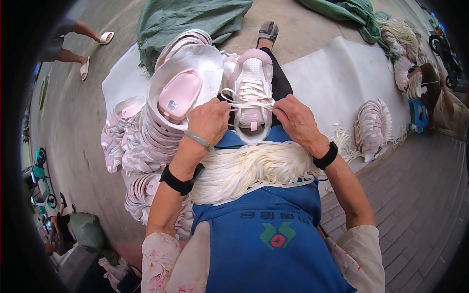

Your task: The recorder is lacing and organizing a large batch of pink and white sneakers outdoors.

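Note:
A pink and white sneaker upper (252, 73) lies on my lap with its toe pointing away from me. White laces (252, 93) run criss-cross through its eyelets. My left hand (211, 119) pinches one lace end at the upper's left side. On the other side my right hand (299, 122) pinches the other end, and the lace stretches between both hands across the tongue. Below the heel opening, a thick bundle of loose cream laces (254, 168) rests over my blue apron (264, 215).
Nested stacks of pink and white uppers (163, 132) stand close on my left. Another stack (373, 128) sits on a white sheet (337, 78) to the right. Green cloth (190, 24) lies ahead. A person's legs in white sandals (84, 68) show at far left, and a blue stool (418, 113) at right.

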Action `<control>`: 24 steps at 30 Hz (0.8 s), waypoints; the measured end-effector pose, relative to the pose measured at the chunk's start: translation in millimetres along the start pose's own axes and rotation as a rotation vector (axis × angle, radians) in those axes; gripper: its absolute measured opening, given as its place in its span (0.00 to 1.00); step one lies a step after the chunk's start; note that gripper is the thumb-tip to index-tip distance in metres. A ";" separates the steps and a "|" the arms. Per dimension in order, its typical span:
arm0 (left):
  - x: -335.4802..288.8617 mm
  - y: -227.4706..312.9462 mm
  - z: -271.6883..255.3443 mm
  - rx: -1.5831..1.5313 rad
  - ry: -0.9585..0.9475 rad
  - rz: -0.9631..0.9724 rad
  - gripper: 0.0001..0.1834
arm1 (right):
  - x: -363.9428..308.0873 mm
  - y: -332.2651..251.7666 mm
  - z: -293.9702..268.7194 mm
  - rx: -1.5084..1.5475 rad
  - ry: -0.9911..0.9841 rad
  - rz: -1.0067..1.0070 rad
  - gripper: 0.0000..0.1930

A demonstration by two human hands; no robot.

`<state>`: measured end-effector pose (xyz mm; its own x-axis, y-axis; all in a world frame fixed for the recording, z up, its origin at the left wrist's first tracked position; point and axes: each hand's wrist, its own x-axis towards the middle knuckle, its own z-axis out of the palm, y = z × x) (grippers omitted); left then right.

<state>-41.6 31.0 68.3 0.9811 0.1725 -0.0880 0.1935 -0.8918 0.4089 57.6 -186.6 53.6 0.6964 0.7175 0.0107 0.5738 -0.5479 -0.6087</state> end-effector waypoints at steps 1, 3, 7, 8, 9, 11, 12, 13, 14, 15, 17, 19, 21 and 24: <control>0.7 -1.3 2.1 -0.001 0.002 -0.003 0.08 | 2.0 1.0 1.4 0.014 0.005 0.003 0.05; 3.5 -5.8 9.0 -0.019 0.048 0.083 0.08 | 5.3 1.7 5.1 0.025 0.007 0.004 0.05; 5.8 -14.0 10.2 -0.092 0.033 0.065 0.07 | 10.4 6.2 10.3 0.085 0.019 0.030 0.07; 6.1 -16.7 10.2 -0.111 0.034 0.080 0.07 | 11.4 7.7 10.3 0.141 -0.003 0.063 0.07; 6.2 -18.2 10.5 -0.129 0.036 0.095 0.07 | 11.2 8.6 10.6 0.137 -0.007 0.060 0.07; 6.5 -14.0 8.0 -0.059 0.024 0.114 0.07 | 9.3 9.8 9.6 0.310 -0.117 0.211 0.08; 6.9 -11.8 7.6 0.018 0.010 0.134 0.08 | 8.9 9.9 9.4 0.305 -0.121 0.211 0.08; 7.0 -11.2 8.2 0.015 0.011 0.131 0.08 | 8.6 8.5 10.2 0.250 -0.092 0.172 0.08; 7.9 -10.9 8.8 0.021 0.045 0.148 0.08 | 8.6 7.4 10.9 0.195 -0.064 0.132 0.08; 8.8 -11.0 9.1 0.027 0.079 0.165 0.08 | 8.6 7.4 12.0 0.194 -0.068 0.130 0.08; 10.8 -13.3 9.5 -0.005 0.062 0.147 0.09 | 9.0 7.3 14.6 0.126 -0.013 0.058 0.08; 11.9 -15.8 10.5 -0.036 0.047 0.126 0.09 | 10.5 6.6 10.5 0.172 -0.072 0.090 0.08; 11.8 -18.3 14.3 -0.084 0.058 0.104 0.09 | 12.9 4.0 6.2 0.218 -0.134 0.119 0.07; 11.5 -18.5 19.6 -0.113 0.090 0.101 0.09 | 14.8 -2.4 3.8 0.032 -0.101 -0.061 0.06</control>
<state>-34.1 41.3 41.9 0.9914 0.1251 0.0383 0.0881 -0.8550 0.5111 64.9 -173.0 52.2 0.6125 0.7899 -0.0302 0.5988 -0.4886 -0.6346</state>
